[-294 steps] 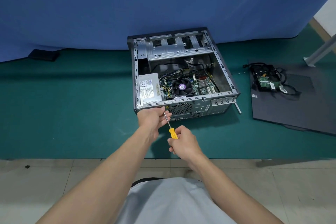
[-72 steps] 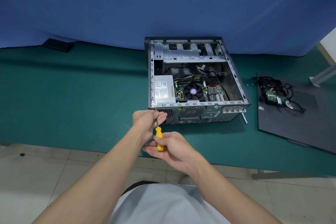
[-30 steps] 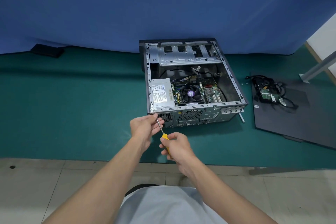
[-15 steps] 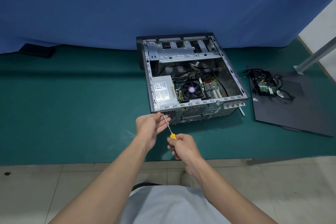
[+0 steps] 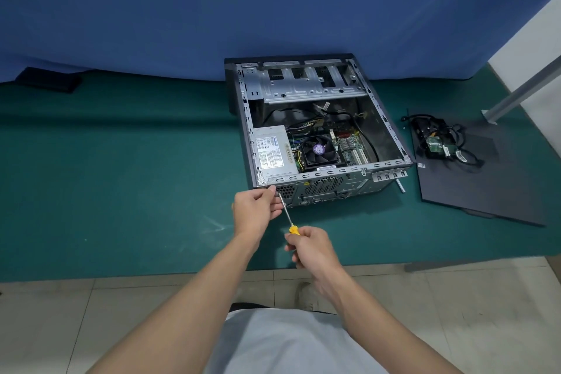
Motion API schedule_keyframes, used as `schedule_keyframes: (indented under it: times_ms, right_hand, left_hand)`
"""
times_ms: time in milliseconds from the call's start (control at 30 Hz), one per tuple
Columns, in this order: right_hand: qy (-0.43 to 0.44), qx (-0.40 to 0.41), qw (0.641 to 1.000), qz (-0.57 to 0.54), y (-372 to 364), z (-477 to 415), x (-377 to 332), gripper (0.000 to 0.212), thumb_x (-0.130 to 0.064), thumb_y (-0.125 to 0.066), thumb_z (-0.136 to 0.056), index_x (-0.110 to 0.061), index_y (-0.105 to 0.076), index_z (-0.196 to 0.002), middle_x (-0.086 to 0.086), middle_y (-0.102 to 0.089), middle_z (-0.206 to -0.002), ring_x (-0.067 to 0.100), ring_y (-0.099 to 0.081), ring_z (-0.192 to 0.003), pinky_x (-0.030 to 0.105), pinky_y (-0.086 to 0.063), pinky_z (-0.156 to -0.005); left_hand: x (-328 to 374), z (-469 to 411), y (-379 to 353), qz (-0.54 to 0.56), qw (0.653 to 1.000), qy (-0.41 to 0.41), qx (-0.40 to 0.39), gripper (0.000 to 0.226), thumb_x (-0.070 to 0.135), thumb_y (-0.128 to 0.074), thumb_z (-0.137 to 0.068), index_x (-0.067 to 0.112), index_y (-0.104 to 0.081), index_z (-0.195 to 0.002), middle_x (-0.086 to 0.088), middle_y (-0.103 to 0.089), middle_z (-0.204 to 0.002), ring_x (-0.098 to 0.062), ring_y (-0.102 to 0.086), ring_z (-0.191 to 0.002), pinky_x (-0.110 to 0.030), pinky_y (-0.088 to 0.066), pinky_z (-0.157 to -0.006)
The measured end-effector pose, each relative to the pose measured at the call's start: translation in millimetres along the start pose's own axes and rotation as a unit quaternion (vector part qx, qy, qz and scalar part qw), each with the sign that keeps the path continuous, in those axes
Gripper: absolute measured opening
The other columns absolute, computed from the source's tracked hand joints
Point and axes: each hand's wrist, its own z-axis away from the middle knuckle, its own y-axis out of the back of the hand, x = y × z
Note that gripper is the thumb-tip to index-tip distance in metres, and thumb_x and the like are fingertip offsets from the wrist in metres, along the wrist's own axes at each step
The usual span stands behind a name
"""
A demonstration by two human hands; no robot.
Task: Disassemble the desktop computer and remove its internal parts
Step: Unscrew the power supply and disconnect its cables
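The open desktop case lies on its side on the green mat, its rear panel facing me. Inside sit the grey power supply, a black CPU fan and the motherboard. My right hand grips the yellow handle of a screwdriver. The shaft angles up-left to the rear panel's lower left corner. My left hand is at that corner, fingers pinching the shaft near its tip. The tip itself is hidden by my fingers.
The removed black side panel lies right of the case, with a removed part and tangled cables on it. A blue cloth hangs behind. A small black object lies far left. Tiled floor is below the mat's edge.
My hands and the screwdriver stay at the rear panel's lower left corner, shifting slightly; earlier the tip was further right along the top rim. The view has shifted a little.
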Motion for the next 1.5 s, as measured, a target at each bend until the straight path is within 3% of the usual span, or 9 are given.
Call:
schedule_keyframes:
  times_ms: [167, 367, 700, 867, 967, 1067, 1167, 1300, 1500]
  right_hand:
    - [0.027, 0.071, 0.997, 0.000, 6, -2, 0, 0.024, -0.023, -0.066, -0.083, -0.018, -0.053, -0.064, -0.007, -0.046, -0.050, 0.015, -0.039, -0.052, 0.028, -0.033, -0.055]
    - [0.189, 0.177, 0.965, -0.033, 59, 3, -39, 0.006, -0.036, -0.072, -0.080, -0.036, -0.068, -0.076, -0.014, -0.063, -0.057, 0.008, -0.056, -0.058, 0.027, -0.045, -0.058]
    - [0.223, 0.185, 0.955, 0.059, 146, -34, -56, 0.013, -0.031, -0.073, -0.081, -0.033, -0.070, -0.069, -0.011, -0.067, -0.062, 0.004, -0.058, -0.060, 0.015, -0.041, -0.054]
    - [0.224, 0.239, 0.944, 0.036, 220, -77, -62, 0.012, -0.030, -0.072, -0.083, -0.026, -0.070, -0.072, -0.008, -0.065, -0.062, 0.011, -0.055, -0.059, 0.028, -0.043, -0.059]
    - [0.219, 0.279, 0.933, 0.065, 271, -125, -74, 0.011, -0.027, -0.070, -0.085, -0.022, -0.070, -0.075, -0.001, -0.066, -0.068, 0.023, -0.059, -0.069, 0.031, -0.045, -0.068]
    - [0.200, 0.250, 0.937, 0.142, 299, -190, -82, 0.019, -0.026, -0.066, -0.089, -0.011, -0.066, -0.076, 0.009, -0.065, -0.073, 0.030, -0.057, -0.075, 0.036, -0.044, -0.071]
    - [0.183, 0.219, 0.931, 0.226, 305, -249, -83, 0.026, -0.025, -0.063, -0.090, -0.009, -0.059, -0.071, 0.015, -0.063, -0.076, 0.033, -0.056, -0.077, 0.036, -0.043, -0.067]
    - [0.132, 0.185, 0.932, 0.282, 300, -305, -82, 0.016, -0.028, -0.064, -0.088, -0.013, -0.067, -0.083, 0.018, -0.067, -0.092, 0.036, -0.061, -0.088, 0.037, -0.049, -0.077]
    - [0.141, 0.222, 0.910, 0.319, 287, -345, -88, 0.020, -0.029, -0.063, -0.087, -0.014, -0.069, -0.098, 0.020, -0.066, -0.102, 0.040, -0.061, -0.096, 0.043, -0.050, -0.080]
  left_hand:
    - [5, 5, -2, -0.116, 0.989, -0.090, -0.024, 0.022, 0.018, -0.062, -0.092, 0.011, -0.074, -0.076, -0.003, -0.072, -0.070, -0.020, -0.072, -0.071, -0.034, -0.059, -0.072]
    - [24, 22, -18, -0.353, 0.857, -0.355, -0.122, 0.023, 0.022, -0.060, -0.092, 0.009, -0.069, -0.076, -0.002, -0.067, -0.064, -0.023, -0.060, -0.061, -0.035, -0.050, -0.066]
    - [46, 20, -110, -0.426, 0.719, -0.509, -0.207, 0.020, 0.020, -0.057, -0.094, 0.010, -0.073, -0.093, -0.003, -0.068, -0.072, -0.022, -0.060, -0.063, -0.040, -0.049, -0.061]
    - [52, 1, -171, -0.426, 0.776, -0.461, -0.067, 0.019, 0.025, -0.059, -0.094, 0.013, -0.074, -0.096, 0.002, -0.072, -0.079, -0.012, -0.063, -0.061, -0.030, -0.053, -0.052]
    - [50, -23, -187, -0.530, 0.793, -0.300, 0.031, 0.029, 0.035, -0.047, -0.099, 0.018, -0.071, -0.097, 0.011, -0.056, -0.061, -0.006, -0.043, -0.048, -0.017, -0.026, -0.041]
    - [40, -36, -190, -0.603, 0.780, -0.163, 0.037, 0.042, 0.051, -0.038, -0.099, 0.022, -0.069, -0.100, 0.012, -0.044, -0.054, -0.009, -0.041, -0.049, -0.023, -0.025, -0.047]
    - [39, -49, -191, -0.559, 0.824, -0.088, 0.019, 0.045, 0.062, -0.037, -0.094, 0.034, -0.066, -0.113, 0.005, -0.067, -0.072, -0.018, -0.062, -0.071, -0.028, -0.041, -0.063]
    - [36, -58, -192, -0.595, 0.797, -0.086, 0.061, 0.043, 0.059, -0.039, -0.095, 0.031, -0.066, -0.113, -0.008, -0.069, -0.095, -0.031, -0.063, -0.088, -0.035, -0.039, -0.069]
    - [32, -59, -195, -0.608, 0.784, -0.093, 0.079, 0.035, 0.052, -0.043, -0.093, 0.031, -0.068, -0.105, -0.007, -0.069, -0.089, -0.033, -0.062, -0.084, -0.034, -0.037, -0.068]
